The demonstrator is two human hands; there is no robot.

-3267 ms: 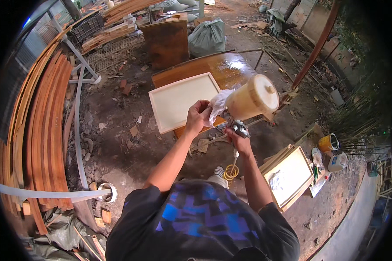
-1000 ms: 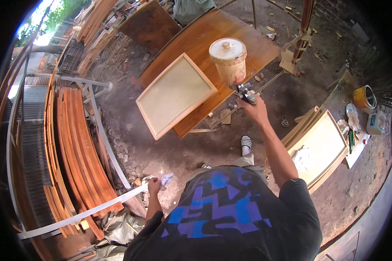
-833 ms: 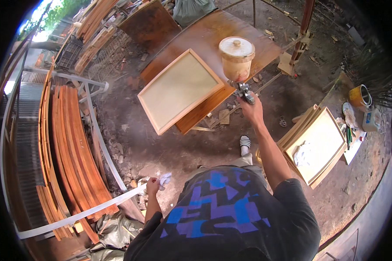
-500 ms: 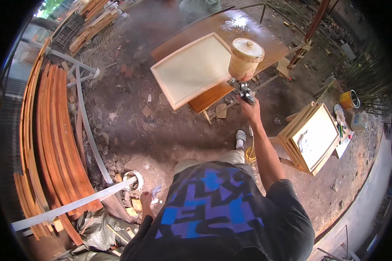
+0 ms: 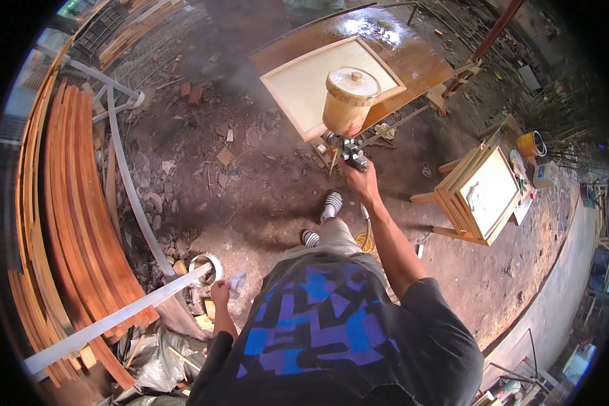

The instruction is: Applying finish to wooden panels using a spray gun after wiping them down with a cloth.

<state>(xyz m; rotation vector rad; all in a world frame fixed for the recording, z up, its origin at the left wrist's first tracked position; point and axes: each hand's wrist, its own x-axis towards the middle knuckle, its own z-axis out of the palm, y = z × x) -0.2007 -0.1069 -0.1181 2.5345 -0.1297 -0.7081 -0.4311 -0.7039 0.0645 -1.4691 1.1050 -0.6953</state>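
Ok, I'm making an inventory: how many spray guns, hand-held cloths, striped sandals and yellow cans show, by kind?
Spray gun, in the right hand: 1
Pale cloth, in the left hand: 1
Striped sandals: 2
Yellow can: 1
Total: 5

Your gun point(image 5: 353, 153) is shiny metal, your rag point(image 5: 237, 282) cloth; the table point(image 5: 423, 66) is glossy wood, the panel point(image 5: 299, 82) matt.

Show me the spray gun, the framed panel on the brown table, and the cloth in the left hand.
Spray gun point(image 5: 352, 151), head view: on its metal body.
Framed panel point(image 5: 300, 83), head view: on its pale face.
Cloth point(image 5: 237, 281), head view: on its crumpled middle.
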